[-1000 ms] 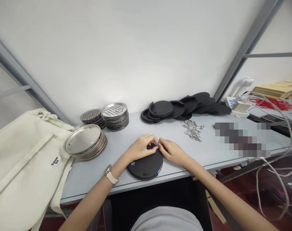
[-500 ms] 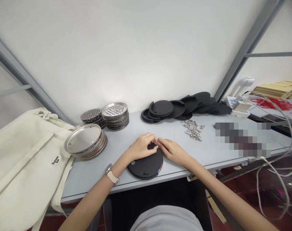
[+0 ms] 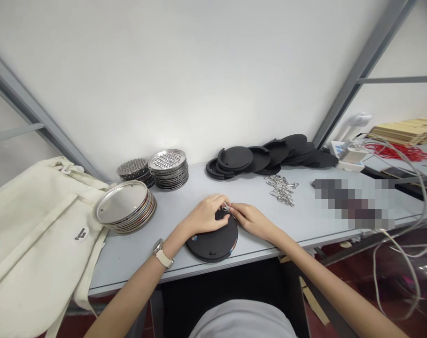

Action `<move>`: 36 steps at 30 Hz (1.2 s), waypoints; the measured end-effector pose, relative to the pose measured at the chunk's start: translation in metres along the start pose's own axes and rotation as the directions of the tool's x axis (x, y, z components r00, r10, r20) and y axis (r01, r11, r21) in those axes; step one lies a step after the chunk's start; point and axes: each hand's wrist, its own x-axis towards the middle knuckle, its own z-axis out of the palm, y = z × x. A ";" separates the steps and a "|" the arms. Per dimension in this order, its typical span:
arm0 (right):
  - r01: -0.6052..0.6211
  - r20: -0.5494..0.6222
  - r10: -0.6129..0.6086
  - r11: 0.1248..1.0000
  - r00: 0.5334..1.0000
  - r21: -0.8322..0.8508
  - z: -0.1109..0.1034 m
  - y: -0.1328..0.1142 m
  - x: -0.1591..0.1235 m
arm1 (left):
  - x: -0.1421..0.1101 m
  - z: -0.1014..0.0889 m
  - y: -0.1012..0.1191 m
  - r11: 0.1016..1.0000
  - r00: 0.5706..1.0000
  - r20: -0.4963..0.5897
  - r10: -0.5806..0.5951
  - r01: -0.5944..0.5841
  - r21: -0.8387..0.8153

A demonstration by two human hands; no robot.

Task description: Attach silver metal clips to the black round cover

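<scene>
A black round cover (image 3: 213,241) lies flat near the table's front edge, with a strip of coloured disc edge showing at its right side. My left hand (image 3: 208,213) rests over its far part, thumb and fingers curled around a small metal wire clip (image 3: 226,208) at the far edge. From the right, my right hand (image 3: 250,219) pinches the same clip between thumb and forefinger. Fingers partly hide the clip, and I cannot tell whether it passes through the cover. A pile of similar clips (image 3: 282,190) lies beyond my right hand.
Black round covers (image 3: 235,158) lie overlapped along the wall. To the left are stacked round metal plates (image 3: 121,204) and grater discs (image 3: 167,162). A cream bag (image 3: 40,244) hangs over the left end. A blurred-out dark object (image 3: 350,204) and white cables (image 3: 415,277) are at right.
Both hands stay at the cover's far edge with small finger movements. The metal clip shows more clearly between them now, and the left thumb and forefinger are slightly farther apart.
</scene>
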 end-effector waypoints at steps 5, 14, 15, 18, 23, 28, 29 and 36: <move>-0.024 -0.008 0.023 0.999 1.000 -0.041 0.001 0.000 0.001 | 0.000 0.001 -0.001 1.000 1.000 0.001 -0.019 0.019 -0.022; 0.061 -0.016 -0.063 0.989 0.998 -0.131 0.003 0.004 -0.002 | 0.000 0.001 -0.001 0.994 0.999 0.016 -0.048 0.049 -0.101; 0.061 -0.016 -0.064 0.988 0.998 -0.143 0.003 0.005 -0.002 | 0.000 0.001 -0.002 0.993 0.999 0.018 -0.050 0.052 -0.106; 0.047 -0.018 -0.051 0.985 0.999 -0.164 0.004 0.005 -0.002 | 0.000 0.001 -0.003 0.992 0.998 0.016 -0.052 0.054 -0.112; 0.024 -0.028 -0.029 0.985 0.999 -0.170 0.005 0.005 -0.002 | 0.000 0.002 -0.004 0.992 0.998 0.025 -0.050 0.053 -0.119; 0.018 -0.039 -0.026 0.982 0.999 -0.188 0.006 0.006 -0.003 | 0.000 0.002 -0.004 0.992 0.999 0.021 -0.050 0.052 -0.115; 0.013 -0.041 -0.021 0.982 0.999 -0.187 0.006 0.006 -0.003 | 0.000 0.002 -0.004 0.992 0.999 0.022 -0.049 0.051 -0.116; -0.032 -0.075 0.021 0.989 0.997 -0.143 0.006 0.004 -0.003 | 0.000 0.001 -0.004 0.990 0.999 0.024 -0.039 0.042 -0.136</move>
